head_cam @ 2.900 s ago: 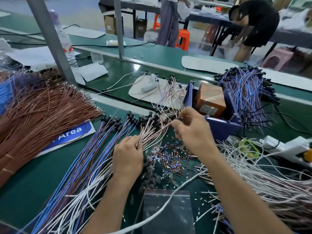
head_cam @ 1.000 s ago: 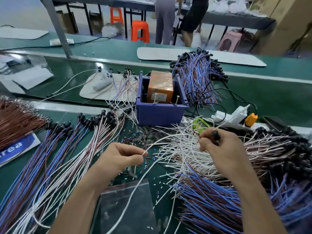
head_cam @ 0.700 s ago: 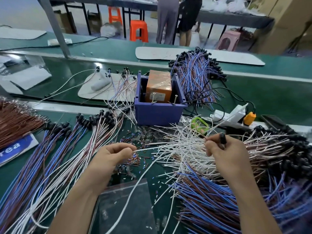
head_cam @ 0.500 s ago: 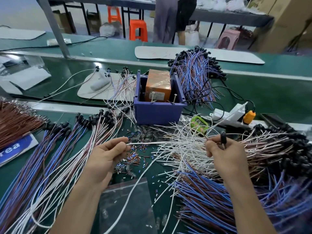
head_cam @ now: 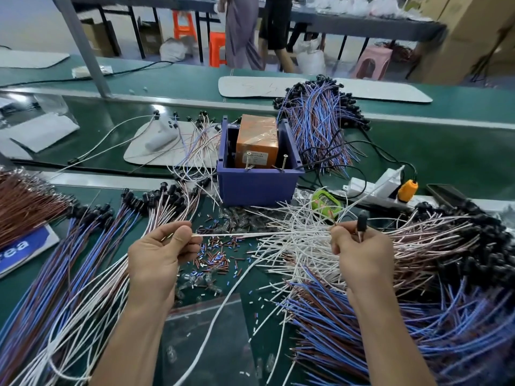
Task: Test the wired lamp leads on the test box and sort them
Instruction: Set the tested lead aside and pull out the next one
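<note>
Head view. The left hand (head_cam: 158,254) now pinches the free end of a white lead (head_cam: 237,234), drawn taut since a moment ago from the right hand (head_cam: 362,252), whose fingers grip its black socket (head_cam: 362,218): one lead singled out. The test box (head_cam: 257,162) lies beyond the fingertips, on the green bench (head_cam: 418,146); people stand behind.

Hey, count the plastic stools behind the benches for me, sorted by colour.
Orange stools: 2
Pink stool: 1
Total: 3
</note>
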{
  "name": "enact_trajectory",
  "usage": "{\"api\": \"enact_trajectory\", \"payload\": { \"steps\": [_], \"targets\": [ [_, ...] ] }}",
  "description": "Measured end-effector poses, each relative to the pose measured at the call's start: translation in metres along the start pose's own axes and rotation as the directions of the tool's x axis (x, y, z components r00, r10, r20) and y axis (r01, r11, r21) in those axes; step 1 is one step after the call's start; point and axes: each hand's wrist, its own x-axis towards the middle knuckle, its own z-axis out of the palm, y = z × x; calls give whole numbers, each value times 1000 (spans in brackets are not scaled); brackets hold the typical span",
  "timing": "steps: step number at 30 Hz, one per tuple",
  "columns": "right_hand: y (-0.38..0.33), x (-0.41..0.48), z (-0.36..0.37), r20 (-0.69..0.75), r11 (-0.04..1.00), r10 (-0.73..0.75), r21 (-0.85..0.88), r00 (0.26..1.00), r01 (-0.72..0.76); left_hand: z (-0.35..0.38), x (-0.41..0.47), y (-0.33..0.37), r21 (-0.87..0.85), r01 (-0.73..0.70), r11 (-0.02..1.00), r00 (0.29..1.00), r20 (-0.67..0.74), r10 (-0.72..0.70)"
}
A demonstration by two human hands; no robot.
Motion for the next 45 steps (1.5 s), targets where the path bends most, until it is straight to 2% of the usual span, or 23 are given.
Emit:
{"api": "enact_trajectory", "payload": {
  "steps": [4, 8, 12, 14, 17, 19, 20, 21, 23, 27, 30, 33, 35, 37, 39, 41, 43, 45],
  "targets": [
    [1, 4, -9, -43, 999, 17, 48, 999, -15, -15, 6, 2, 124, -23, 992, 1000, 5, 22],
    [-4, 5, -16, -16, 991, 45, 126, 999, -43, -23, 8, 6, 248, -58, 967, 998, 12, 57],
    [-11, -1, -8, 17, 953, 116, 278, 993, -116, -10, -7, 4, 523, -160, 837, 985, 34, 167],
    [-15, -4, -4, 40, 928, 149, 340, 988, -153, -2, -14, 0, 577, -173, 799, 983, 51, 177],
    [-20, -7, 2, 105, 904, 180, 374, 978, -207, 13, -23, 0, 428, -154, 891, 978, 195, 75],
    [-21, -10, 7, 150, 896, 195, 375, 969, -238, 27, -28, 5, 162, -60, 985, 961, 277, 13],
    [-20, -12, 10, 165, 896, 201, 367, 966, -249, 34, -28, 7, 5, 26, 1000, 956, 291, -26],
    [-19, -13, 13, 174, 898, 206, 357, 963, -257, 40, -27, 8, -127, 108, 986, 952, 298, -66],
    [-16, -16, 18, 180, 907, 211, 331, 961, -261, 49, -25, 13, -267, 203, 942, 946, 302, -118],
    [-8, -19, 27, 202, 932, 201, 262, 959, -251, 56, -15, 19, -326, 193, 925, 956, 275, -103],
    [-5, -19, 31, 224, 932, 194, 261, 955, -251, 58, -8, 21, -225, 210, 951, 970, 170, -174],
    [-5, -19, 32, 259, 929, 195, 259, 946, -263, 55, -4, 18, 108, 257, 960, 962, 66, -265],
    [-7, -20, 32, 281, 921, 193, 277, 940, -272, 51, -5, 14, 354, 269, 896, 947, 73, -313],
    [-8, -21, 32, 307, 913, 176, 304, 935, -271, 51, -9, 11, 428, 303, 851, 917, 112, -383],
    [-9, -22, 33, 323, 924, 152, 288, 934, -250, 53, -12, 8, 334, 318, 887, 904, 175, -390],
    [-7, -24, 33, 331, 948, 124, 238, 935, -210, 54, -13, 7, 73, 325, 943, 920, 208, -333],
    [-5, -26, 31, 344, 964, 106, 196, 933, -181, 51, -8, 9, -176, 324, 930, 942, 145, -301],
    [-4, -27, 29, 355, 971, 107, 164, 929, -175, 45, -1, 11, -304, 282, 910, 959, 66, -275]
  ]
}}
